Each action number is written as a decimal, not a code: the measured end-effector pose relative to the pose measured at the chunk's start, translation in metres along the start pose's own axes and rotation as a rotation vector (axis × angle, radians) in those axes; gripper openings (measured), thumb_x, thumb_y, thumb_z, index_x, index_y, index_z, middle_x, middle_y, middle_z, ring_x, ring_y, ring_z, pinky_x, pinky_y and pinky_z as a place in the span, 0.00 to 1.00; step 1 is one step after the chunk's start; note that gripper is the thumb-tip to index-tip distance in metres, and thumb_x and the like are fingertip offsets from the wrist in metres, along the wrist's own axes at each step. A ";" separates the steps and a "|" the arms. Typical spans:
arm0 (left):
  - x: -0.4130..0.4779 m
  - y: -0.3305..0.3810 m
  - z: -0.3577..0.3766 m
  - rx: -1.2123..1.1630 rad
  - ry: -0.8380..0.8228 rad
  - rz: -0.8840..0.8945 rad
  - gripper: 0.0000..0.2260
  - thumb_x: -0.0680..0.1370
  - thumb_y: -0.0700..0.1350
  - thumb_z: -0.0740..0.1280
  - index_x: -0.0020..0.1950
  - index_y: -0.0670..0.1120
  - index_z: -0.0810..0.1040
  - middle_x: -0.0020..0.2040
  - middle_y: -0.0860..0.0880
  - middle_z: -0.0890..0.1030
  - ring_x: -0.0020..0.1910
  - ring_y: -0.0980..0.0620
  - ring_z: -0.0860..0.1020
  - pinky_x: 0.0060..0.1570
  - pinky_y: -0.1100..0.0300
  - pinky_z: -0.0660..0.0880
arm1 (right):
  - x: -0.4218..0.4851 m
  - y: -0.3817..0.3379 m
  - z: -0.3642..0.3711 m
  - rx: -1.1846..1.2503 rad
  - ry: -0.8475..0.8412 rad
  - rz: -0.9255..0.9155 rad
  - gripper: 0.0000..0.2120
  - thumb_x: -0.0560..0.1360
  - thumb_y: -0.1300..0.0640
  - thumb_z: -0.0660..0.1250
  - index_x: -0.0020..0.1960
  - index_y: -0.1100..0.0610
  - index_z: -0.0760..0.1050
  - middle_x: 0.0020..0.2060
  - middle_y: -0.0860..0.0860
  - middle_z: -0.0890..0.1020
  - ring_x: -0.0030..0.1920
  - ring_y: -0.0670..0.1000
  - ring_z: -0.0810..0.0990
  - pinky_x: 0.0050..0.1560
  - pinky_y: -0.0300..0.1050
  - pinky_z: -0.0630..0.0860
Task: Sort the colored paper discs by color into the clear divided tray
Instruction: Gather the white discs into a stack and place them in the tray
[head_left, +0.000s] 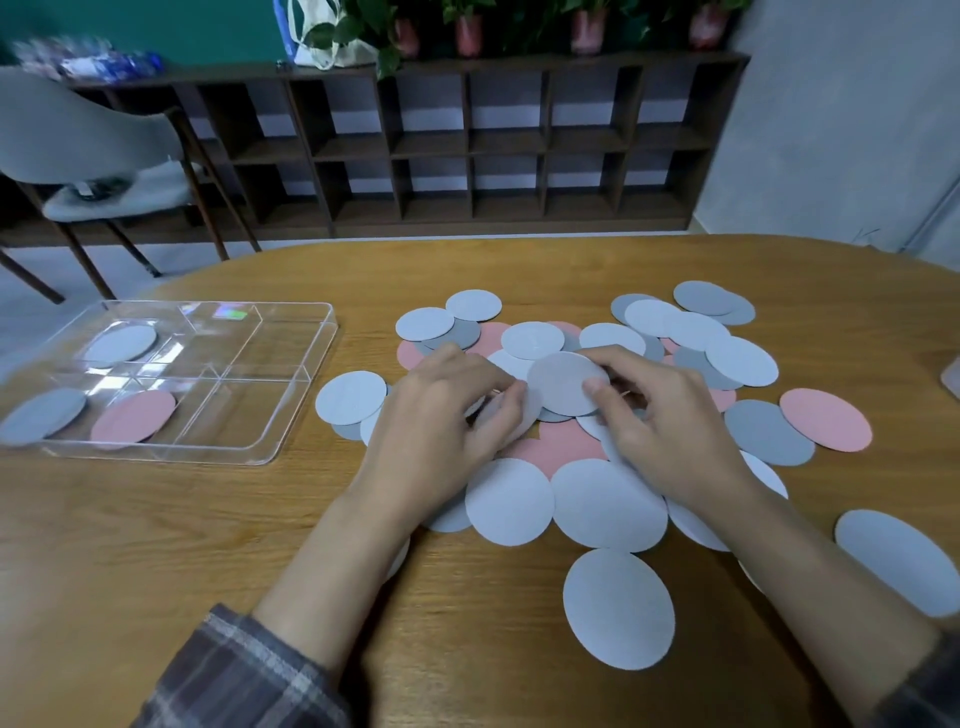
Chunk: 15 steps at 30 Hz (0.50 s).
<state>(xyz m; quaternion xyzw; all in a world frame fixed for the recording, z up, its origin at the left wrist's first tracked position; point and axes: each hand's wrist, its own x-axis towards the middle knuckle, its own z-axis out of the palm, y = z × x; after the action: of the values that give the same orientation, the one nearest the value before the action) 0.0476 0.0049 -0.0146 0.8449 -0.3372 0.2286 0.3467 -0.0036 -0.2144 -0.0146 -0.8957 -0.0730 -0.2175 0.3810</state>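
Grey chair beside dark cubby shelf bearing potted plants.

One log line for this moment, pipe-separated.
stage: picking from pile | right hand: pinches pale disc | left hand: at its edge, grip unclear | clear tray: light-blue disc, grey disc, pink disc, separate compartments

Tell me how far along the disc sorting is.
Barely started. Done: the tray holds three discs, one per compartment: a pale disc, a grey disc and a pink disc. In hand: the left hand and right hand grip the top disc of the pile. Left: nearly all the pale, grey and pink discs lie unsorted on the table.
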 end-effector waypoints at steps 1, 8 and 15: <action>0.000 0.000 0.000 -0.037 0.021 0.002 0.08 0.82 0.46 0.69 0.46 0.46 0.85 0.41 0.53 0.84 0.40 0.49 0.75 0.40 0.54 0.72 | 0.000 0.000 0.000 0.016 -0.004 0.006 0.10 0.83 0.60 0.65 0.61 0.53 0.81 0.41 0.49 0.84 0.43 0.47 0.81 0.42 0.43 0.75; 0.003 -0.001 0.000 -0.307 0.103 -0.236 0.04 0.81 0.43 0.73 0.51 0.46 0.87 0.36 0.51 0.83 0.33 0.51 0.80 0.38 0.57 0.79 | -0.003 -0.005 -0.003 0.085 -0.081 0.050 0.13 0.84 0.60 0.62 0.63 0.51 0.80 0.40 0.50 0.84 0.41 0.49 0.84 0.41 0.44 0.77; 0.001 0.006 0.004 -0.382 0.019 -0.344 0.03 0.79 0.43 0.75 0.49 0.45 0.88 0.33 0.50 0.85 0.31 0.52 0.84 0.38 0.50 0.84 | -0.005 -0.012 -0.004 0.221 -0.161 0.105 0.18 0.85 0.61 0.58 0.64 0.42 0.79 0.42 0.40 0.85 0.44 0.44 0.85 0.43 0.32 0.76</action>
<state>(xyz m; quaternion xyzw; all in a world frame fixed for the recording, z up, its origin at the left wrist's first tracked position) 0.0442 -0.0016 -0.0140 0.8068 -0.2224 0.1063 0.5370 -0.0134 -0.2088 -0.0060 -0.8653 -0.0800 -0.1155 0.4812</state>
